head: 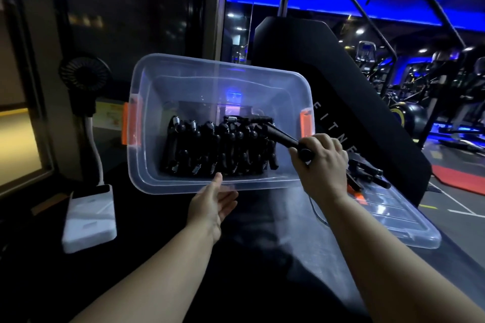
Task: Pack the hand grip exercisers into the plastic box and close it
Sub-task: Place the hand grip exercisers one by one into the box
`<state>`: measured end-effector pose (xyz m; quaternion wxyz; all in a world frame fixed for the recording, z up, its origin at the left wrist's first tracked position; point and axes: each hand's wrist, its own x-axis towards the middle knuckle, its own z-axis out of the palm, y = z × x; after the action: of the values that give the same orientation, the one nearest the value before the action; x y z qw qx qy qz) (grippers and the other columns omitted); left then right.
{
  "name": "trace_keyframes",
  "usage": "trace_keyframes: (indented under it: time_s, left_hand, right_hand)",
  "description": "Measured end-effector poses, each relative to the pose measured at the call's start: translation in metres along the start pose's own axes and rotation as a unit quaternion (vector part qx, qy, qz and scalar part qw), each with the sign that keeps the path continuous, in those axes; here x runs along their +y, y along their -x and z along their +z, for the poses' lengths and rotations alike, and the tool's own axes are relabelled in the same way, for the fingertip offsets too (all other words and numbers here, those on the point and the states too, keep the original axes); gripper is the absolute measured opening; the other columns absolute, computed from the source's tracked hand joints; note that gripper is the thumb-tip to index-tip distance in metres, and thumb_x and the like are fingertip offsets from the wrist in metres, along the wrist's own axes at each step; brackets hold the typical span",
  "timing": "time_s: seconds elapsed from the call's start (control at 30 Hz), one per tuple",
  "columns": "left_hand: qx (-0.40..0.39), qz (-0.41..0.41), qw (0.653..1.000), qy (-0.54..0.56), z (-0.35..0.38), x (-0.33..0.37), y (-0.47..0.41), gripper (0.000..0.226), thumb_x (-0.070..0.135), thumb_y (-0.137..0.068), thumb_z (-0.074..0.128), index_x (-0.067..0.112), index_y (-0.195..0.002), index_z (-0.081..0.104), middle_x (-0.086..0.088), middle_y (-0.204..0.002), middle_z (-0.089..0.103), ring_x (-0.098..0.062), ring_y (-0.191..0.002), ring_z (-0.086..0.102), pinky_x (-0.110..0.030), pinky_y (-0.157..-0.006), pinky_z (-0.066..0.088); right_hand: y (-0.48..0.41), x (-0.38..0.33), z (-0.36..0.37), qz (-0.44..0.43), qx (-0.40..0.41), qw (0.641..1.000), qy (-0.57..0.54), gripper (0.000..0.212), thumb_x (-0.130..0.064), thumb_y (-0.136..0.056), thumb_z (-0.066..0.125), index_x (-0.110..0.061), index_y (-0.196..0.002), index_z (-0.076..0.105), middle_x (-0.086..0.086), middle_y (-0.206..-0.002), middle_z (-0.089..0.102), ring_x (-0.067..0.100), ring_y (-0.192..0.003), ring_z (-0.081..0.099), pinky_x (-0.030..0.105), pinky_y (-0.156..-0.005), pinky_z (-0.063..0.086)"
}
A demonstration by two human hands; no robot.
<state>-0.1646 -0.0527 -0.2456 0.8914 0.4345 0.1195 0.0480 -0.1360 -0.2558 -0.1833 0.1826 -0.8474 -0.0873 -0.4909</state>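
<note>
head view: a hand grip exerciser (280, 137) is held over the right end of the open plastic box (147, 113).
the exerciser's handle is gripped in the curled fingers of the right hand (322, 162). the left hand (212, 207) is kept open, fingers relaxed, thumb at the box's near rim. a row of packed exercisers (217, 149) is seen inside. the lid (399, 220) is laid near right, with loose exercisers (367, 173) on it.
</note>
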Motion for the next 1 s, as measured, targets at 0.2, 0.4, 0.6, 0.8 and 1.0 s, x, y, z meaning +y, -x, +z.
trace_keyframes:
  time_s: [0.2,0.4,0.6,0.8,1.0]
  left_hand:
    - [0.002,-0.018,1.000,-0.001,-0.005,0.001,-0.004,0.012,0.019,-0.091,0.060,0.007,-0.089,0.061,-0.013,-0.086,0.067,-0.022,-0.078,0.065,-0.029,-0.066,0.053]
    - [-0.007,-0.009,1.000,0.029,-0.010,-0.002,-0.003,0.014,0.014,-0.090,0.061,0.002,-0.097,0.059,-0.016,-0.077,0.066,-0.021,-0.070,0.062,-0.029,-0.069,0.054]
    - [-0.017,0.009,0.998,0.052,-0.013,-0.006,-0.007,0.034,0.033,-0.092,0.057,0.000,-0.099,0.059,-0.019,-0.083,0.067,-0.021,-0.075,0.064,-0.029,-0.071,0.054]
    - [0.031,0.048,0.998,0.038,-0.012,-0.009,-0.010,0.036,0.038,-0.092,0.055,0.003,-0.090,0.060,-0.017,-0.082,0.068,-0.022,-0.077,0.063,-0.033,-0.080,0.053]
    - [0.046,0.105,0.992,0.048,-0.014,-0.014,-0.009,0.033,0.038,-0.091,0.055,0.005,-0.091,0.056,-0.010,-0.072,0.063,-0.015,-0.071,0.061,-0.028,-0.073,0.052]
  right_hand:
    - [-0.012,-0.022,0.022,-0.025,-0.060,0.998,0.008,0.033,-0.050,-0.082,0.055,-0.023,-0.094,0.069,-0.001,-0.100,0.061,0.030,-0.100,0.055,0.039,-0.083,0.035]
    - [-0.031,-0.049,0.039,-0.051,-0.090,0.995,0.001,0.029,-0.045,-0.084,0.067,-0.023,-0.102,0.071,0.001,-0.108,0.060,0.032,-0.108,0.050,0.039,-0.088,0.036]
    - [-0.054,-0.079,0.063,-0.087,-0.110,0.990,-0.005,0.028,-0.047,-0.087,0.061,-0.030,-0.107,0.069,-0.003,-0.114,0.057,0.026,-0.112,0.050,0.038,-0.091,0.031]
    - [-0.073,-0.103,0.093,-0.115,-0.154,0.981,-0.004,0.030,-0.052,-0.090,0.053,-0.030,-0.106,0.066,-0.009,-0.116,0.058,0.020,-0.106,0.057,0.039,-0.094,0.029]
    - [-0.086,-0.118,0.116,-0.103,-0.175,0.978,-0.046,0.025,-0.043,-0.090,0.058,-0.024,-0.104,0.066,-0.003,-0.113,0.061,0.022,-0.106,0.057,0.034,-0.093,0.028]
